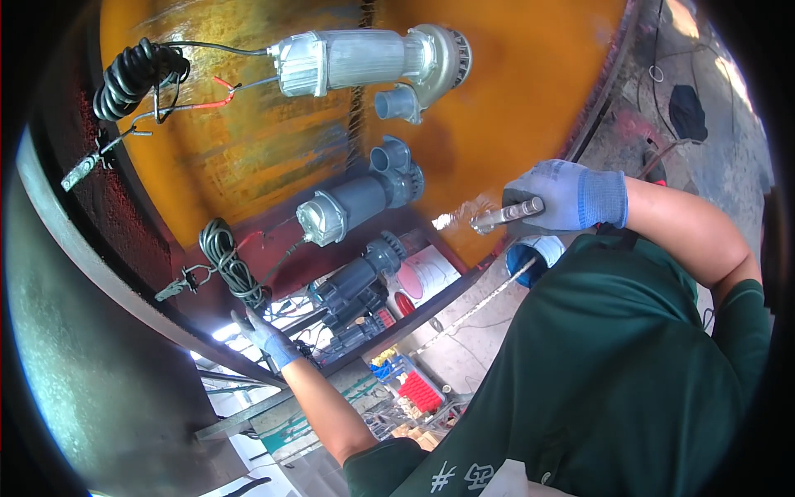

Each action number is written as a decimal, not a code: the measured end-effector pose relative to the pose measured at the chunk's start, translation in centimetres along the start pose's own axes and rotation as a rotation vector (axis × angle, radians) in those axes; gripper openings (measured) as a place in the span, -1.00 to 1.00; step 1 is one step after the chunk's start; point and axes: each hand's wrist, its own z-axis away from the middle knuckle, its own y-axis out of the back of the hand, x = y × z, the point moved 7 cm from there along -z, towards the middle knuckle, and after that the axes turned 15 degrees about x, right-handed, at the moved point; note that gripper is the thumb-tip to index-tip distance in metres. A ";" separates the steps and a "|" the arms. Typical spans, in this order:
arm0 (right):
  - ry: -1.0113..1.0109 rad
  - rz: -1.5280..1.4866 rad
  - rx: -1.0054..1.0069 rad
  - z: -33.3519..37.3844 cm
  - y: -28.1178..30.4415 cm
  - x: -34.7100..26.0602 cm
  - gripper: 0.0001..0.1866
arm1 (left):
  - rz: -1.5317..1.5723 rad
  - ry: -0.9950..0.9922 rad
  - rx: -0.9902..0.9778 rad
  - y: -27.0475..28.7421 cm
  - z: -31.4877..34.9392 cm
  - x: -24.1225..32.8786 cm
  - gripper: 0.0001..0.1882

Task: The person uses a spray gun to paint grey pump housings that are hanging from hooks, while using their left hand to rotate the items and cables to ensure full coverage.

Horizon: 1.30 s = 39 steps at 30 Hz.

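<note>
My right hand (pixel 561 195), in a grey-blue knitted glove, is closed around a short silver metal rod-like tool (pixel 507 216) with a stepped end. My left hand (pixel 269 338), gloved the same way, reaches to the rim of the metal frame, just below a coil of dark cable (pixel 228 257); its fingers look stretched and apart. A silver submersible pump (pixel 364 62) lies against the orange surface at the top. Below it sits a grey pump (pixel 356 201) with an upturned outlet. Farther down is a darker pump (pixel 352 290), partly in shadow.
A curved steel edge (pixel 74 240) runs down the left. A black cable coil (pixel 137 79) and wire clamp (pixel 80 172) hang by the upper pump. Near my body stand a blue-lined bucket (pixel 530 258) and a red crate (pixel 420 391). Dark cloth (pixel 687 113) lies at right.
</note>
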 end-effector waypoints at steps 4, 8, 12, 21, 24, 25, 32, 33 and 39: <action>-0.097 -0.005 0.305 -1.6 2.7 0.1 -0.65 | 0.031 -0.128 -0.064 -1.4 2.5 8.0 -0.31; -0.140 -0.213 0.330 -1.3 2.7 -0.1 -0.70 | -0.152 -0.360 0.030 -3.3 1.8 11.1 -0.36; 0.063 -0.105 0.239 -1.5 2.1 -2.0 -0.73 | 0.294 -0.209 -0.092 -5.7 0.8 12.7 -0.35; 0.182 -0.018 -0.073 -3.7 3.1 -9.5 -0.75 | 0.389 -0.159 -0.120 -6.4 1.5 9.5 -0.46; 0.152 -0.054 0.082 -5.2 4.4 -13.2 -0.82 | 0.643 -0.102 -0.334 -7.2 -0.2 7.0 -0.40; 0.074 -0.168 0.136 -6.1 4.7 -13.6 -0.83 | 0.592 -0.121 -0.251 -7.0 0.6 7.4 -0.46; 0.320 -0.064 -0.026 -8.1 2.1 -21.5 -0.79 | 0.339 -0.255 0.033 -3.4 3.0 8.3 -0.59; 0.372 -0.044 0.011 -8.4 2.0 -22.0 -0.79 | 0.317 -0.303 0.057 -3.1 3.2 8.5 -0.60; 0.380 -0.058 -0.011 -10.4 1.1 -25.3 -0.80 | 0.461 -0.215 0.068 -0.8 4.2 6.4 -0.61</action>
